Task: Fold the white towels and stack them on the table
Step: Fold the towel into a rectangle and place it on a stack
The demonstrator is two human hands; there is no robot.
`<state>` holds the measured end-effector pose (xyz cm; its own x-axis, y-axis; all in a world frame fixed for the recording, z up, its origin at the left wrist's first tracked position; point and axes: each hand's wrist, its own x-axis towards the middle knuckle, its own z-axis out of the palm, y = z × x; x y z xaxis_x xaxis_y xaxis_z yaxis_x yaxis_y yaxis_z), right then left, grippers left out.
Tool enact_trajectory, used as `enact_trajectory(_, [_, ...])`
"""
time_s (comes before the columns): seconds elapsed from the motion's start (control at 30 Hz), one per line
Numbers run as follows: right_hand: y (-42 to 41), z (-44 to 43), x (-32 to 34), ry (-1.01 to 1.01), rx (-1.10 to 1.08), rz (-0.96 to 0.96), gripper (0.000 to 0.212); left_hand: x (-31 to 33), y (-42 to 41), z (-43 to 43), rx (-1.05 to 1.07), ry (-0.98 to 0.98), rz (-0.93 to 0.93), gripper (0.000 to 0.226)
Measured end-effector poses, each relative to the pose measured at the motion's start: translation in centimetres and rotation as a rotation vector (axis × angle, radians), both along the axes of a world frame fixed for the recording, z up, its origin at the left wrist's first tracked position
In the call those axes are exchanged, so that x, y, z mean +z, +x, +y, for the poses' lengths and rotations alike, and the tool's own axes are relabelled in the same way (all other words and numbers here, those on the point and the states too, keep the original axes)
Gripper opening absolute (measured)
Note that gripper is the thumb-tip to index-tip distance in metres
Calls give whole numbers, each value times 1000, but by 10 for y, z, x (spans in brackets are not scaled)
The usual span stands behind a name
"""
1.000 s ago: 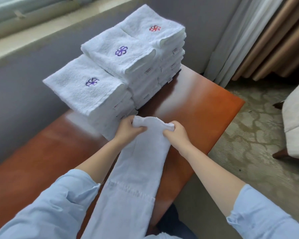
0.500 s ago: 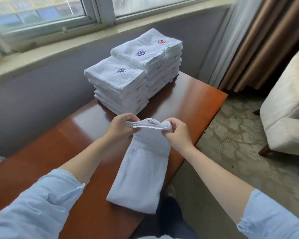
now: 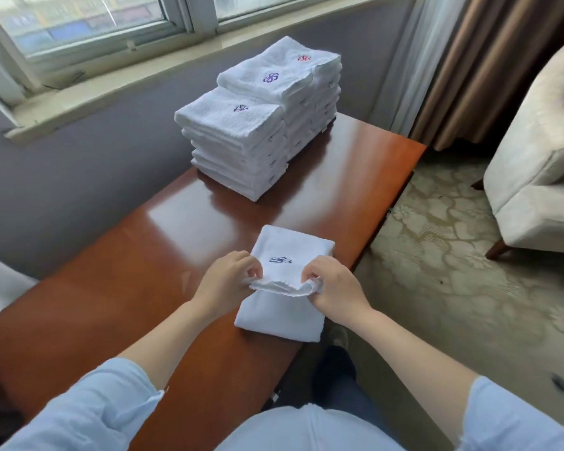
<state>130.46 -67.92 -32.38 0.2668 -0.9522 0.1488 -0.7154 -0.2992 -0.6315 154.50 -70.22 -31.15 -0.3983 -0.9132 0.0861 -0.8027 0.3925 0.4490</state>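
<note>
One wooden table (image 3: 163, 242) is seen bearing everything: three stacks of folded towels (image 3: 241, 148) at its far end and, well apart and nearer the person, the towel being folded (image 3: 293, 245), laid flat by the right edge with its long axis pointing toward the stacks. Its raised free edge (image 3: 284, 286) lies across that axis and is pinched at either end by the left hand (image 3: 225, 281) and right hand (image 3: 336, 288), neither nearer. The flap is judged to be carried along that axis next.

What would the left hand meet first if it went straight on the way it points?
The towel that the left hand pinches; its folded part lies straight ahead. Past it only bare table shows, the towel stacks seemingly off to the left, though depth is unclear.
</note>
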Motion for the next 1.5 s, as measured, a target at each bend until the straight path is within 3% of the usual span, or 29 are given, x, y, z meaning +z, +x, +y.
enact_trajectory(0.27, [-1,35,-31,63,125,298,24,-42,8,30,-185,61,-189,30])
enact_trajectory(0.4, [-8,47,-43,247,223,418,27,-56,12,34,-211,191,-283,30])
enact_trajectory(0.53, [-9,44,-37,371,164,338,30,-53,8,25,-170,243,-270,23])
enact_trajectory(0.67, [-3,23,-29,283,-57,194,31,-49,-10,3,-38,116,-216,26])
enact_trajectory(0.87, [-8,-24,-29,435,-60,348,86,-49,-37,-38,-89,160,-318,78])
enact_trajectory(1.0, [-14,-49,-43,573,24,421,117,-60,-37,-64,-147,317,-498,89])
enact_trajectory(1.13, [-23,-55,-64,679,120,442,138,-74,-31,-72,-176,442,-546,93])
enact_trajectory(1.37, [-31,-60,-78,667,171,405,140,-88,-31,-74,-141,524,-440,102])
enact_trajectory(1.5, [-32,-53,-75,625,77,319,120,-87,-29,-65,11,554,-293,98])
